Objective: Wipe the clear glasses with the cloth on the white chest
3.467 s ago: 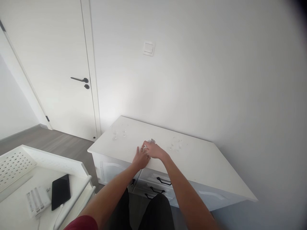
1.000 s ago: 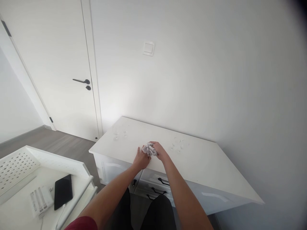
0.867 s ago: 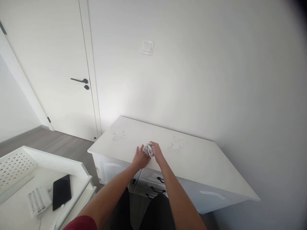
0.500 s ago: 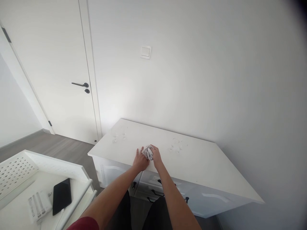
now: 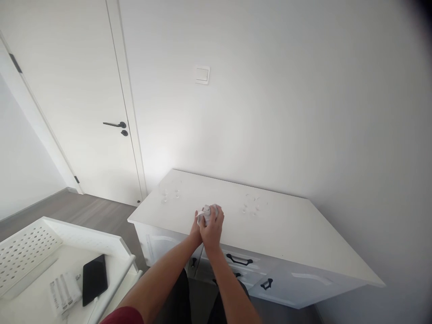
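A crumpled whitish-grey cloth (image 5: 204, 212) is bunched between my two hands above the front part of the white cabinet top. My right hand (image 5: 212, 227) wraps over the cloth from the right with its fingers curled. Lower and to the left, my left hand (image 5: 195, 230) supports the cloth, its fingers partly hidden behind the right hand. Whether anything is inside the cloth, I cannot tell. Faint clear glasses (image 5: 177, 193) stand on the cabinet top to the left of my hands. A second group of clear glasses (image 5: 254, 207) is to the right.
The white cabinet (image 5: 303, 243) stands against the wall, with black handles (image 5: 239, 259) on its front. At lower left, a white cart or desk (image 5: 118, 245) holds a black phone (image 5: 95, 279) and a white box-like device (image 5: 65, 292). A shut door (image 5: 74, 99) is behind.
My right hand has turned over the cloth and its fingers now cover more of it. My left hand's spread fingers have drawn in around the cloth. The view has shifted slightly.
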`<state>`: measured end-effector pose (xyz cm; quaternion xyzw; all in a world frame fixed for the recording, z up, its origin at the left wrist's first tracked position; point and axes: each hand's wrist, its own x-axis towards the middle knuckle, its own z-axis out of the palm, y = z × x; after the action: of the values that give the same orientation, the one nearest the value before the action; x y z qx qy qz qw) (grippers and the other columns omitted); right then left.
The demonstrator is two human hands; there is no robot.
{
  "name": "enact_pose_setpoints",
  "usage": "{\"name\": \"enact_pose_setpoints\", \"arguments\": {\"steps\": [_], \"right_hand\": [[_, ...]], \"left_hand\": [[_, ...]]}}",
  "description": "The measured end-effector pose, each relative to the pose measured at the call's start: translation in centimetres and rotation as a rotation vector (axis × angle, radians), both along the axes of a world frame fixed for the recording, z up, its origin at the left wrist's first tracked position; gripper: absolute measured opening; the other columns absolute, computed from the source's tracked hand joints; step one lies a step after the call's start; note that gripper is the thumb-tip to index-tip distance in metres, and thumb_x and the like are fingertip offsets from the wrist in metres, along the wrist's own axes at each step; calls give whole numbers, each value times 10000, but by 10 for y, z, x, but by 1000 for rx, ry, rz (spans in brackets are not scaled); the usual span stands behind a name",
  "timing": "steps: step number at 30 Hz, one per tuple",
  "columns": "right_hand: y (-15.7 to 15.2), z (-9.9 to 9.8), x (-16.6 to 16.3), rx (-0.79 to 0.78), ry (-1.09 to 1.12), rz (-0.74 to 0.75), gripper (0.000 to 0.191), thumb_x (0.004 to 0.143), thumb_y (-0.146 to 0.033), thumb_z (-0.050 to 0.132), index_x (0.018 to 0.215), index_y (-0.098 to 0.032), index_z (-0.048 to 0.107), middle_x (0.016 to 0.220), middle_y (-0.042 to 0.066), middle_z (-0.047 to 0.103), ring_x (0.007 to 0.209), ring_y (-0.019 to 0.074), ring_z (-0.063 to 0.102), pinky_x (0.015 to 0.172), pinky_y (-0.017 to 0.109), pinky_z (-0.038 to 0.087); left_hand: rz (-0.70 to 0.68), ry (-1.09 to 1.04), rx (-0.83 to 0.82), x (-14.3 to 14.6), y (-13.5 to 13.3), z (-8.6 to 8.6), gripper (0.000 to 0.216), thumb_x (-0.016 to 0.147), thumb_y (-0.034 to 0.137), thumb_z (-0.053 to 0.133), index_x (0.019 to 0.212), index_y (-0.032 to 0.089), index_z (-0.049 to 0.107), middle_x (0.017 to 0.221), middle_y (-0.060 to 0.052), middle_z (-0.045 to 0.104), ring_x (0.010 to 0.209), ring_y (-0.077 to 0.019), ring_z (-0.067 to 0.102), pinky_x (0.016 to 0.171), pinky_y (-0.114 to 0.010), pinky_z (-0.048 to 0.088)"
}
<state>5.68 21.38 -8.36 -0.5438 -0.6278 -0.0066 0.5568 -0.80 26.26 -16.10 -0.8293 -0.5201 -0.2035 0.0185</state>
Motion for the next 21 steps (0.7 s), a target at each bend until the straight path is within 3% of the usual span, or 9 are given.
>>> {"name": "enact_pose_setpoints", "arguments": {"steps": [4, 8, 11, 16, 21], "right_hand": [[13, 22, 30, -168, -262, 122, 383, 860, -279, 615, 1234, -201, 588, 1202, 113, 596, 1100, 246, 584, 932, 351, 516], [23, 58, 38, -386, -661, 215, 199, 854, -301, 617, 1034, -227, 662, 1033, 72, 658, 945, 223, 614, 772, 295, 482], [32, 82, 33, -551, -879, 314, 189, 862, -302, 595, 994, -204, 688, 1012, 105, 691, 943, 255, 637, 760, 321, 457], [51, 102, 23, -755, -878, 391, 132, 775, -233, 657, 882, -182, 715, 920, 123, 733, 872, 283, 689, 724, 332, 446], [71, 105, 18, -928, -661, 376, 123, 688, -248, 743, 766, -165, 697, 910, 159, 745, 885, 326, 697, 686, 340, 445]], "left_hand": [[-8, 122, -87, 0, 0, 4, 765, 914, 283, 585, 1611, 310, 272, 1684, -85, 282, 1546, -414, 147, 1211, -706, 89], [-16, 112, -100, 1, -3, 16, 668, 944, 279, 560, 1578, 339, 358, 1634, -90, 388, 1524, -394, 229, 1213, -695, 59], [12, 48, -111, 2, -5, 26, 569, 962, 256, 523, 1524, 314, 459, 1564, -97, 491, 1473, -371, 340, 1221, -640, 135], [105, -2, -91, 4, -4, 31, 504, 999, 265, 425, 1493, 186, 493, 1459, -150, 588, 1349, -364, 485, 1189, -574, 248], [111, 16, -48, 5, -4, 26, 534, 972, 251, 449, 1497, 167, 492, 1489, -155, 562, 1403, -380, 441, 1206, -587, 219]]}}
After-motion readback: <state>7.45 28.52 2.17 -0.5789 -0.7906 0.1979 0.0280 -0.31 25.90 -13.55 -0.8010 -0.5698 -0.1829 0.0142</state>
